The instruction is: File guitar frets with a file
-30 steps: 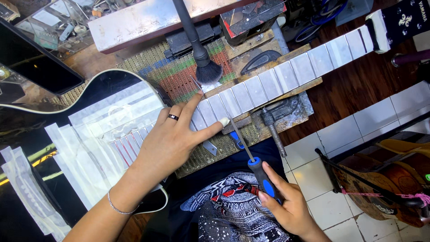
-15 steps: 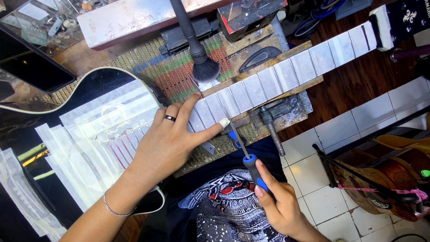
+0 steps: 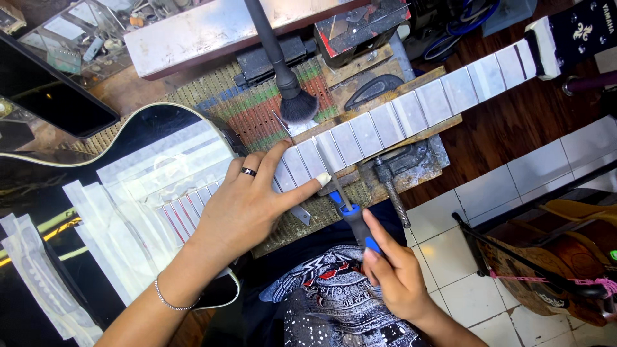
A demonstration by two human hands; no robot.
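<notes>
While the left hand point(image 3: 247, 202) lies flat and open on the taped guitar neck point(image 3: 385, 122), thumb tip bandaged, right hand point(image 3: 395, 273) grips a blue-handled file point(image 3: 344, 204) against the neck's near edge, black brush point(image 3: 297, 103) resting just beyond, metal clamp point(image 3: 392, 180) beside.

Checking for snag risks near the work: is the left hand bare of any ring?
No. The left hand wears a dark ring on one finger while it rests on the taped guitar neck.
</notes>
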